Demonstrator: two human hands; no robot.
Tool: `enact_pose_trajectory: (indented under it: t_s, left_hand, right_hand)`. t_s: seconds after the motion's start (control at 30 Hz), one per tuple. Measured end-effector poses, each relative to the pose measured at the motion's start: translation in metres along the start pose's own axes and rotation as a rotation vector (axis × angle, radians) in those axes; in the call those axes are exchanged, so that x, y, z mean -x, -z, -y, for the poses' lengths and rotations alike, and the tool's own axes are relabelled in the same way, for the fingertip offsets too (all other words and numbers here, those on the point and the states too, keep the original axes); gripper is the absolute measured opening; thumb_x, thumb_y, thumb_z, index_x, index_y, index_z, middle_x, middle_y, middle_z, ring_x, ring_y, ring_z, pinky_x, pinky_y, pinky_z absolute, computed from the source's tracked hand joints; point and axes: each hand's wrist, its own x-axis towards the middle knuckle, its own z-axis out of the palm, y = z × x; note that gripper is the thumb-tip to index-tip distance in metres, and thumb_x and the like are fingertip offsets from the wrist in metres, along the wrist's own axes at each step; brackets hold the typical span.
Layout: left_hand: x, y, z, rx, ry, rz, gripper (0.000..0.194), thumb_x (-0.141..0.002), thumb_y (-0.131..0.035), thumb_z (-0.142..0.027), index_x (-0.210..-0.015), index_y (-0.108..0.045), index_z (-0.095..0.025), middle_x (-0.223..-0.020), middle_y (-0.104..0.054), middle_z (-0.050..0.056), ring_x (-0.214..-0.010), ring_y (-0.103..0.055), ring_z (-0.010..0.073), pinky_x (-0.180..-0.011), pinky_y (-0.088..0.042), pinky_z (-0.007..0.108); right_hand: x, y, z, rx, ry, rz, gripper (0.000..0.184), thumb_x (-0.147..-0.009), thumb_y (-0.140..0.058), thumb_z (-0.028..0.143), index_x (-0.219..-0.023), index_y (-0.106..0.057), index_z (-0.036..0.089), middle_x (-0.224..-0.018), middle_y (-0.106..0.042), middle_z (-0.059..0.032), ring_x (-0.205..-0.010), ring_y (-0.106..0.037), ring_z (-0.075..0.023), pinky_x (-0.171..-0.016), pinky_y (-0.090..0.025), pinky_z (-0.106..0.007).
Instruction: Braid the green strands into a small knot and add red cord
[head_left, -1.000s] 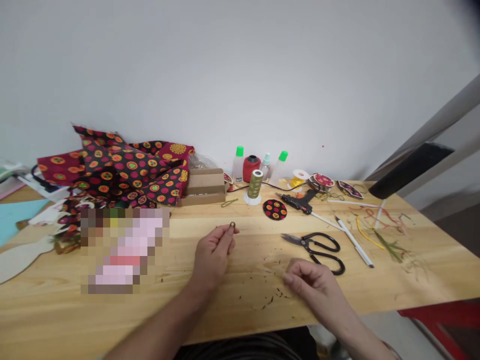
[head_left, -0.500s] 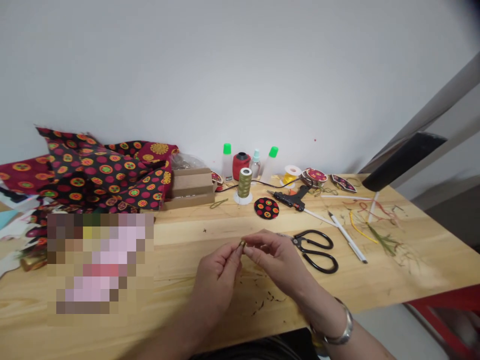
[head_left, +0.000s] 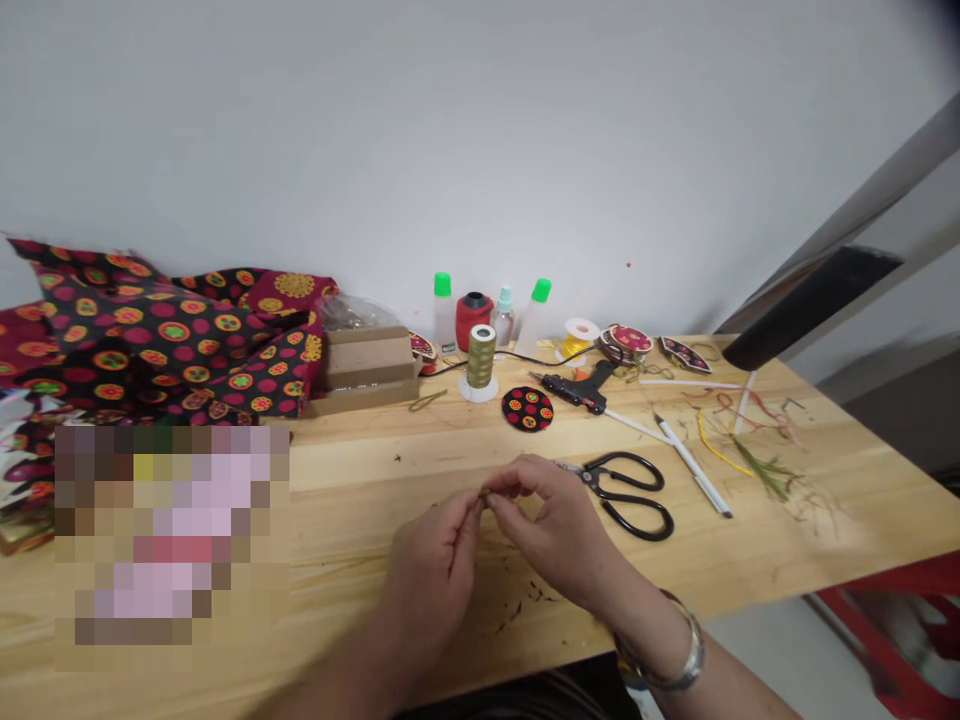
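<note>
Over the workbench [head_left: 360,470], the left hand [head_left: 435,570] and right hand [head_left: 551,530] pinch something tiny.

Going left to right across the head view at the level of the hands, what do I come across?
Left hand, right hand, black-handled scissors, white craft knife, loose green threads.

Small piece [head_left: 484,492] between left hand [head_left: 433,570] and right hand [head_left: 551,530], almost wholly hidden by the fingers, its kind past telling. Patch [head_left: 171,535] on the table [head_left: 825,520] blurred into coarse squares, with nothing under it readable. Fabric [head_left: 172,330] cut off by the left edge; specks [head_left: 525,600] too small to name.
</note>
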Motion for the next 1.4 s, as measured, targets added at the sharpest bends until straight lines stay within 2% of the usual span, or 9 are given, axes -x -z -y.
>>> enact_pose_trajectory:
  t_s: [0.3,0.5,0.6,0.73,0.97,1.17,1.27,1.33,1.4]
  left_hand:
    - [0.003,-0.002,0.001,-0.107,-0.065,-0.022,0.025,-0.085,-0.039,-0.019,-0.097,-0.061,-0.016,-0.082,-0.070,0.004,-0.070,-0.064,0.0148,-0.062,-0.047,0.023]
    - [0.004,0.000,-0.005,-0.090,-0.013,-0.010,0.024,-0.086,-0.039,-0.021,-0.094,-0.061,-0.016,-0.078,-0.070,0.004,-0.067,-0.063,0.0148,-0.061,-0.045,0.023]
    - [0.003,0.002,-0.009,-0.038,0.052,0.035,0.024,-0.086,-0.039,-0.024,-0.093,-0.061,-0.017,-0.077,-0.069,0.003,-0.067,-0.062,0.0141,-0.060,-0.044,0.023]
    - [0.003,0.003,-0.013,0.018,0.163,0.087,0.024,-0.086,-0.038,-0.027,-0.078,-0.059,-0.018,-0.062,-0.062,-0.001,-0.055,-0.055,0.0121,-0.054,-0.040,0.022]
    - [0.005,0.006,-0.012,0.058,0.228,0.149,0.027,-0.087,-0.035,-0.032,-0.071,-0.054,-0.020,-0.055,-0.053,-0.005,-0.052,-0.052,0.0109,-0.053,-0.038,0.021]
    - [0.013,0.011,-0.002,0.022,0.203,0.231,0.032,-0.088,-0.032,-0.032,-0.067,-0.054,-0.020,-0.056,-0.055,-0.003,-0.057,-0.056,0.0121,-0.057,-0.041,0.022]
    - [0.014,0.021,0.008,-0.093,0.151,0.287,0.028,-0.086,-0.034,-0.030,-0.080,-0.060,-0.021,-0.065,-0.063,-0.001,-0.064,-0.060,0.0146,-0.061,-0.045,0.025]
    - [0.011,0.030,0.013,-0.196,0.049,0.238,0.026,-0.084,-0.038,-0.029,-0.085,-0.063,-0.021,-0.088,-0.066,0.004,-0.082,-0.061,0.0181,-0.074,-0.047,0.030]
    - [0.004,0.039,0.012,-0.317,-0.007,-0.032,0.029,-0.082,-0.040,-0.030,-0.094,-0.063,-0.017,-0.111,-0.059,0.012,-0.098,-0.056,0.0248,-0.085,-0.044,0.041]
  right_hand:
    - [0.002,-0.004,-0.002,0.076,0.054,-0.079,0.008,-0.073,-0.054,0.012,-0.075,-0.059,0.017,-0.071,-0.060,-0.0018,-0.072,-0.054,-0.0141,-0.067,-0.042,-0.027]
    - [0.005,-0.007,-0.002,0.073,0.120,-0.182,0.009,-0.071,-0.054,0.010,-0.073,-0.059,0.017,-0.073,-0.062,-0.0029,-0.074,-0.056,-0.0151,-0.068,-0.043,-0.028]
    - [0.006,-0.008,-0.003,0.056,0.126,-0.211,0.009,-0.069,-0.055,0.008,-0.070,-0.058,0.017,-0.072,-0.063,-0.0026,-0.071,-0.057,-0.0147,-0.067,-0.044,-0.027]
    - [0.005,-0.008,-0.002,0.037,0.131,-0.234,0.010,-0.067,-0.055,0.007,-0.068,-0.058,0.017,-0.069,-0.064,-0.0018,-0.067,-0.059,-0.0137,-0.065,-0.046,-0.026]
    - [0.002,0.000,-0.004,0.038,0.169,-0.289,0.012,-0.069,-0.054,0.007,-0.071,-0.057,0.018,-0.073,-0.066,-0.0020,-0.072,-0.062,-0.0131,-0.068,-0.048,-0.025]
    - [-0.001,0.012,-0.003,0.062,0.210,-0.301,0.011,-0.070,-0.054,0.007,-0.072,-0.057,0.017,-0.074,-0.065,-0.0019,-0.072,-0.061,-0.0123,-0.069,-0.048,-0.024]
    - [-0.001,0.019,0.000,0.085,0.245,-0.291,0.011,-0.071,-0.053,0.007,-0.072,-0.057,0.018,-0.075,-0.065,-0.0021,-0.072,-0.060,-0.0124,-0.068,-0.048,-0.025]
    - [-0.001,0.023,0.004,0.107,0.270,-0.273,0.011,-0.072,-0.052,0.007,-0.072,-0.056,0.018,-0.074,-0.064,-0.0022,-0.071,-0.059,-0.0127,-0.067,-0.048,-0.026]
    - [0.000,0.025,0.008,0.127,0.284,-0.239,0.011,-0.072,-0.051,0.007,-0.071,-0.055,0.018,-0.074,-0.063,-0.0025,-0.070,-0.058,-0.0131,-0.066,-0.047,-0.027]
